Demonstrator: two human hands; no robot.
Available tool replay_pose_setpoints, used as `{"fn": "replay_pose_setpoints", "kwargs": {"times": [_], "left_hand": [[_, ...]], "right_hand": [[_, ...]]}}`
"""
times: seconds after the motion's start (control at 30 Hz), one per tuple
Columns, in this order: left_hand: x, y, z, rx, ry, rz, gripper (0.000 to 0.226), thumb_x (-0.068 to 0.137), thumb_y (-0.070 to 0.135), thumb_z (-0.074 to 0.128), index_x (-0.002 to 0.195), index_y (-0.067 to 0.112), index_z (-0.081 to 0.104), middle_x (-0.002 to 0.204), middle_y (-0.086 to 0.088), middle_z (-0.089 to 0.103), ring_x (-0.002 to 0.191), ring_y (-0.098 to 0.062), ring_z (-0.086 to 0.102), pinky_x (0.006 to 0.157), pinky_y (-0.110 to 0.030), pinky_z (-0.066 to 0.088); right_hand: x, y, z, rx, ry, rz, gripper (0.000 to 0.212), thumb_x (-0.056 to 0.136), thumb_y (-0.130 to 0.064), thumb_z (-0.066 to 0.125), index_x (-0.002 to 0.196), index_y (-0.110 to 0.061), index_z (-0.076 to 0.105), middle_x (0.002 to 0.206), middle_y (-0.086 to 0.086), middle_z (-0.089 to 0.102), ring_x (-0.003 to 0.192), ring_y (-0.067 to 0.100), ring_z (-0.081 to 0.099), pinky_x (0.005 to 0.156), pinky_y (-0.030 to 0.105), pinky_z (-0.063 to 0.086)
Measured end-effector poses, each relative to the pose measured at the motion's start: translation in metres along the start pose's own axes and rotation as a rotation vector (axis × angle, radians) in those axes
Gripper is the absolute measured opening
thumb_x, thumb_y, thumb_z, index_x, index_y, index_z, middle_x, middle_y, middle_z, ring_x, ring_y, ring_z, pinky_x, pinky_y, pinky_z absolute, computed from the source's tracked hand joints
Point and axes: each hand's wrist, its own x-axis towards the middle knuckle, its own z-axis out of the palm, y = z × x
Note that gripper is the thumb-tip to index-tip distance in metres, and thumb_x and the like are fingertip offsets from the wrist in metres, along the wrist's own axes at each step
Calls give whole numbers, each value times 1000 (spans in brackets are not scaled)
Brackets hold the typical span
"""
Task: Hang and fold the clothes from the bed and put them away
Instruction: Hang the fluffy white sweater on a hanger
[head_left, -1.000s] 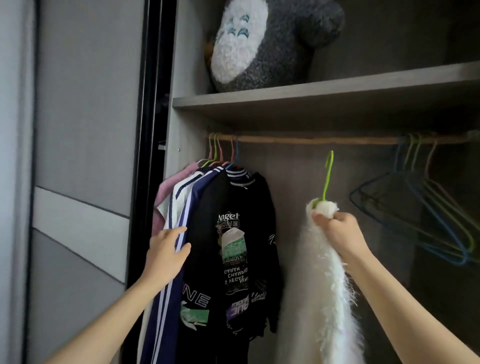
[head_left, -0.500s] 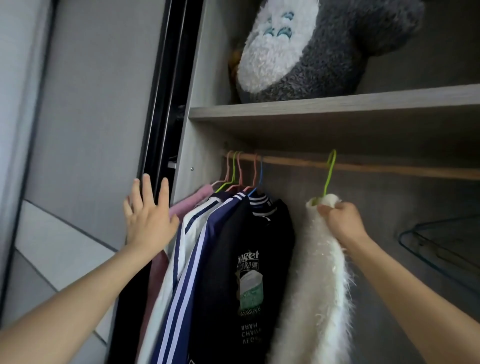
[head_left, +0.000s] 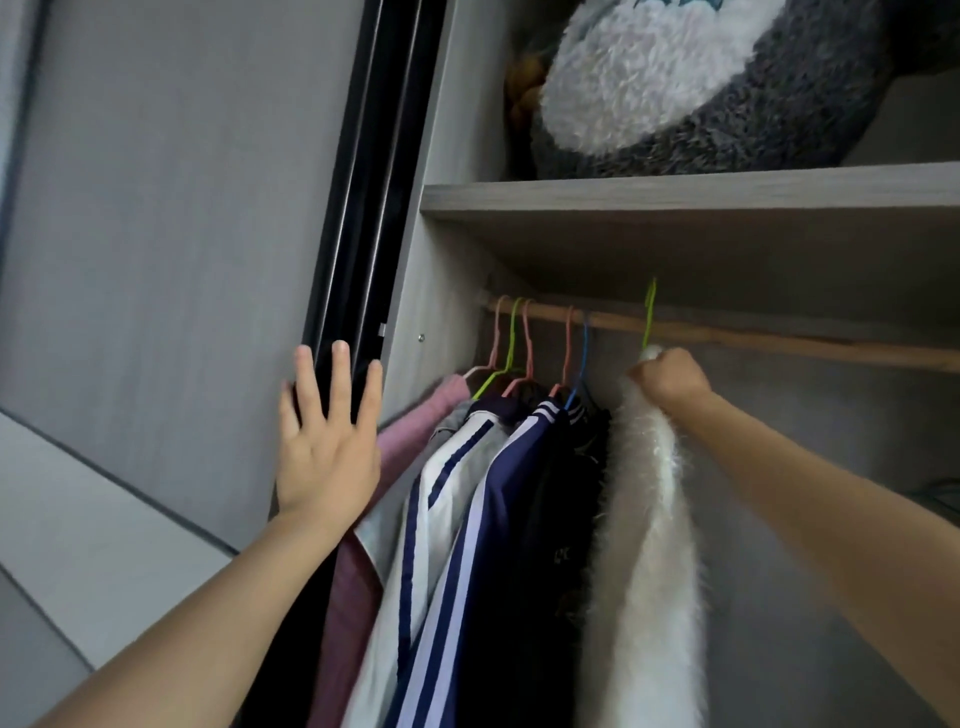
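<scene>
A white fluffy garment (head_left: 649, 519) hangs from a green hanger (head_left: 648, 314) whose hook reaches up past the wooden closet rail (head_left: 779, 340). My right hand (head_left: 670, 382) grips the garment's top at the hanger neck. To its left hang a black top (head_left: 566, 519), a navy striped jacket (head_left: 467, 571), a white striped jacket (head_left: 415, 545) and a pink garment (head_left: 410, 436) on coloured hangers. My left hand (head_left: 327, 447) is raised with fingers spread, in front of the dark wardrobe door track (head_left: 374, 182), holding nothing.
A grey and white plush toy (head_left: 701, 83) fills the shelf (head_left: 675, 189) above the rail. The grey sliding door panel (head_left: 156, 208) stands to the left. The rail to the right of the white garment is bare.
My left hand left the hanging clothes and rose to the door track, fingers spread. My right hand lifted the white garment until the green hook reached the rail. The view tilted up and left.
</scene>
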Motion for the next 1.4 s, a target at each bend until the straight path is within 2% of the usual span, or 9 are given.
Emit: {"fn": "replay_pose_setpoints", "kwargs": {"times": [0.07, 0.23, 0.37, 0.57, 0.67, 0.83, 1.0, 1.17, 1.4], "left_hand": [[-2, -1, 6, 50, 32, 9, 73, 75, 15, 65, 142, 5, 38, 146, -30, 32, 130, -56, 29, 98, -59, 37], [-7, 0, 7, 105, 26, -1, 64, 83, 12, 25, 146, 8, 20, 149, -28, 25, 133, -55, 23, 101, -57, 34], [-5, -2, 8, 101, 69, -6, 65, 82, 14, 31, 146, 10, 27, 148, -29, 27, 131, -56, 26, 100, -57, 36], [-5, 0, 6, 88, 83, 0, 75, 75, 18, 63, 144, 12, 34, 148, -27, 31, 131, -54, 31, 101, -57, 36], [-5, -1, 5, 133, 87, 24, 69, 80, 20, 60, 144, 14, 36, 148, -26, 31, 131, -52, 33, 101, -55, 37], [-5, 0, 6, 118, 53, 5, 70, 83, 17, 55, 147, 12, 26, 150, -28, 22, 133, -54, 26, 104, -57, 32], [-6, 1, -5, 39, -51, -3, 66, 85, 17, 58, 145, 12, 31, 151, -28, 21, 134, -55, 22, 105, -59, 28], [-5, 31, -34, -340, -110, -122, 63, 76, 11, 66, 135, 5, 46, 148, -34, 22, 137, -55, 11, 107, -66, 8], [-8, 125, -76, -577, -87, 96, 53, 69, 17, 73, 119, 6, 61, 132, -27, 51, 126, -44, 44, 97, -59, 38]], "right_hand": [[7, -1, 10, 39, -12, 16, 17, 95, -12, 47, 83, -1, 54, 82, 17, 54, 79, 25, 51, 66, 30, 34], [-1, 12, 61, -32, -119, 30, 25, 91, -3, 47, 67, -3, 50, 80, 17, 51, 78, 25, 51, 60, 29, 34], [-2, 7, 97, 36, -115, 40, 27, 95, -9, 41, 110, 3, 59, 111, 25, 59, 108, 35, 56, 81, 32, 41], [-3, 5, 112, 60, -95, 43, 21, 90, -6, 42, 102, -5, 59, 108, 23, 61, 104, 37, 56, 87, 36, 42], [-14, 5, 109, 69, -59, 56, 17, 93, -10, 40, 103, -6, 54, 112, 27, 59, 99, 35, 55, 82, 35, 40], [-40, 7, 102, -13, -7, 125, 63, 99, -50, 24, 119, 1, 55, 123, 25, 56, 116, 38, 52, 92, 37, 38], [-65, 38, 61, -57, 33, 106, 61, 98, -54, 25, 87, -5, 60, 103, 27, 60, 106, 39, 56, 77, 35, 36], [-72, 99, -43, -592, 365, 106, 38, 94, -28, 44, 115, -1, 62, 127, 28, 47, 121, 38, 39, 100, 44, 34], [-115, 175, -176, -1135, 444, 190, 61, 90, -21, 56, 143, -9, 29, 151, 22, 16, 139, 37, 11, 110, 51, 19]]}}
